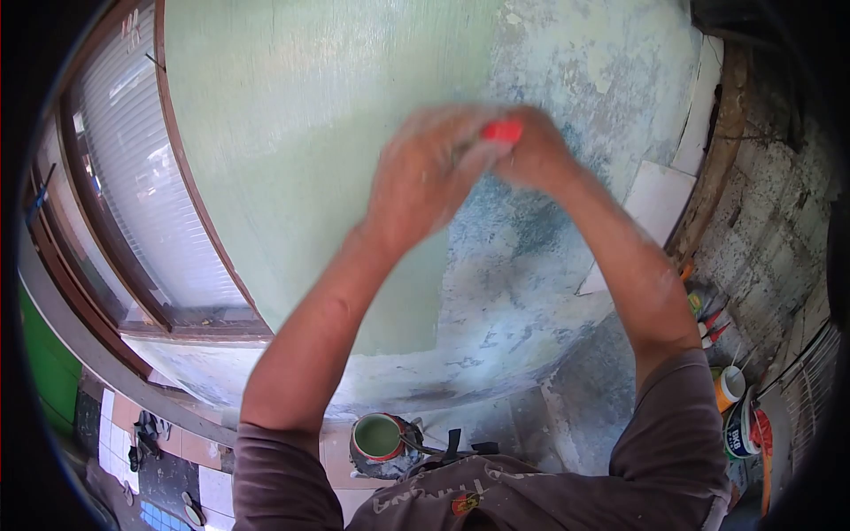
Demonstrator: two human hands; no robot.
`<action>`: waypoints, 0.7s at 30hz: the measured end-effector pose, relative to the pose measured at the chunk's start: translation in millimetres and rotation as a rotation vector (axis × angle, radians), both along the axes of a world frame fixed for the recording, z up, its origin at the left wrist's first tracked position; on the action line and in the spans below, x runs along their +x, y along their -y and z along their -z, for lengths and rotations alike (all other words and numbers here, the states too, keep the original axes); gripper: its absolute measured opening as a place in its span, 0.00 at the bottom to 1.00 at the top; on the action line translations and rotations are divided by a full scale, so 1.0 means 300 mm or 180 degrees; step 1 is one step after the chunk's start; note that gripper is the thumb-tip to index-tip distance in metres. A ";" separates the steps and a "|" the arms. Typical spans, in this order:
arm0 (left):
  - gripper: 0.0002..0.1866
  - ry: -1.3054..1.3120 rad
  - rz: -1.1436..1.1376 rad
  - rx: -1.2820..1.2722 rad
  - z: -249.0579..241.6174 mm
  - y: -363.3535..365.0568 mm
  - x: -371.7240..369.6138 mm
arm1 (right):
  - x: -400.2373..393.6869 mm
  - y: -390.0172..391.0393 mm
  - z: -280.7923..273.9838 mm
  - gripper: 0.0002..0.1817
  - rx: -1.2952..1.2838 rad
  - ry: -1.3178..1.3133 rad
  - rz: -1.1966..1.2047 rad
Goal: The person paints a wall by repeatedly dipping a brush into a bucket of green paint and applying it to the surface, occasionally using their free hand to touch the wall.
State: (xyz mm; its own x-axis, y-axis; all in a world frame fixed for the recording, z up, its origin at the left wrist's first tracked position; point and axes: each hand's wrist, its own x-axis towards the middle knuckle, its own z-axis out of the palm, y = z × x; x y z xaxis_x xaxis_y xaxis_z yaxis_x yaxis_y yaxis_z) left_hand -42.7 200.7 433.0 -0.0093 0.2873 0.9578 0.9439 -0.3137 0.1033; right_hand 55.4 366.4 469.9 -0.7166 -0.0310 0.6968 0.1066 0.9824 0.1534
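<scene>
Both hands are raised together in front of a wall point(345, 168), partly coated in pale green and partly patchy blue-grey. My right hand point(540, 150) is closed around a small bright red object point(502, 131), perhaps a handle; its kind is hidden by the fingers and blur. Close against it, my left hand point(425, 168) is smeared by motion, so its finger position and any hold cannot be made out. Below, near my body, stands a round container of green paint point(378, 435) with a dark-handled tool resting in it.
A wood-framed window point(181, 203) borders the wall on the left. Pale tiles point(660, 203) lean at the right beside a rough block wall point(753, 195). Paint tubs point(739, 434) and bottles sit at the lower right. Footwear point(146, 438) lies on the tiled floor at the lower left.
</scene>
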 end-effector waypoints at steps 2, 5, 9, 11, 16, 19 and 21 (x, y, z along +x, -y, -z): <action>0.14 -0.0425 0.0061 0.0027 -0.172 0.025 0.007 | 0.005 -0.007 -0.150 0.08 0.0383 -0.0816 -0.0438; 0.16 -0.1131 0.0043 0.0471 -0.272 0.029 0.019 | 0.028 -0.032 -0.305 0.11 0.1190 -0.1591 -0.0845; 0.20 -0.1231 -0.0532 0.0528 -0.183 0.007 -0.040 | -0.012 -0.015 -0.213 0.09 0.1391 -0.1496 -0.0663; 0.23 -0.1100 -0.0410 0.0205 -0.079 -0.003 -0.068 | -0.028 0.002 -0.102 0.12 0.1197 -0.1316 -0.0596; 0.24 -0.0840 -0.0266 -0.0081 0.146 0.015 -0.058 | -0.040 0.009 0.115 0.14 0.0981 -0.1180 -0.0767; 0.24 -0.0614 -0.0251 -0.0175 0.224 0.018 -0.044 | -0.035 0.017 0.186 0.17 0.0900 -0.1042 -0.0644; 0.24 -0.0553 -0.0249 -0.0228 0.260 0.021 -0.039 | -0.028 0.020 0.217 0.20 0.0904 -0.0998 -0.0614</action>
State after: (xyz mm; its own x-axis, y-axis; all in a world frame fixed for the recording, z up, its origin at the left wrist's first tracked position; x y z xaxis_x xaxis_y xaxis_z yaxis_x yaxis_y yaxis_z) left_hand -54.3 194.4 355.1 0.1295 0.3596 0.9241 0.9706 -0.2365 -0.0440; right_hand 46.9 360.4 404.9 -0.4350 -0.3641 0.8235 0.0102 0.9126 0.4088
